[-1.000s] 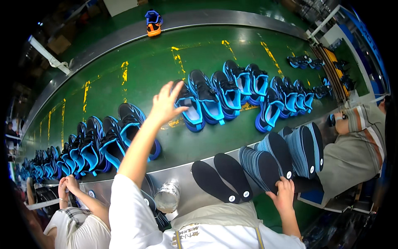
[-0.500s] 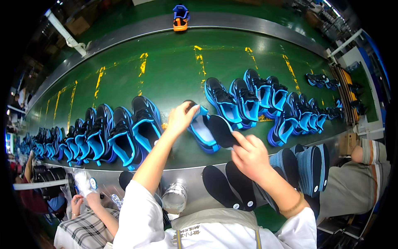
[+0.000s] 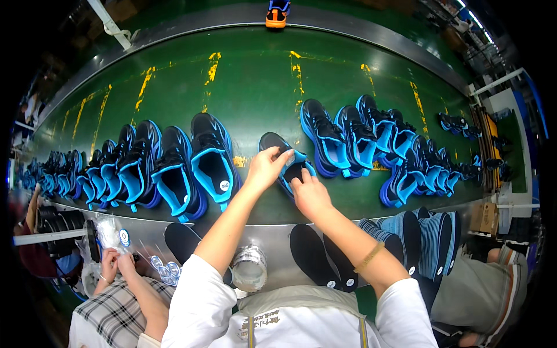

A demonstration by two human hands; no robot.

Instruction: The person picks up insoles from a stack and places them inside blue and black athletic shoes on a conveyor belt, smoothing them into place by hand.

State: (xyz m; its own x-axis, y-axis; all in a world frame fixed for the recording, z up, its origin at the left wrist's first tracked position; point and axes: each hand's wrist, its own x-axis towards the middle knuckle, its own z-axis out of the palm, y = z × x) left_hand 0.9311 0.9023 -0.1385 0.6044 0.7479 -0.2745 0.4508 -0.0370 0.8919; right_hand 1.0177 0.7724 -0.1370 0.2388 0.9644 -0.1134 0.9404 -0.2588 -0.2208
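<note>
On the near bench (image 3: 277, 246) a whitish jar (image 3: 249, 268) is set, contents unclear; on the green surface (image 3: 255, 75) beyond, a black-and-blue shoe (image 3: 299, 156) is pinched by the left hand (image 3: 267, 169), the right hand (image 3: 311, 194) dipped inside, any grip on its black insole (image 3: 296, 170) hidden

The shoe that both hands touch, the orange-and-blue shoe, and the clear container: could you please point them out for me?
Handled shoe (image 3: 271, 141), head view: on its black toe.
Orange-and-blue shoe (image 3: 276, 18), head view: on its orange part.
Clear container (image 3: 249, 268), head view: on the middle of its body.
</note>
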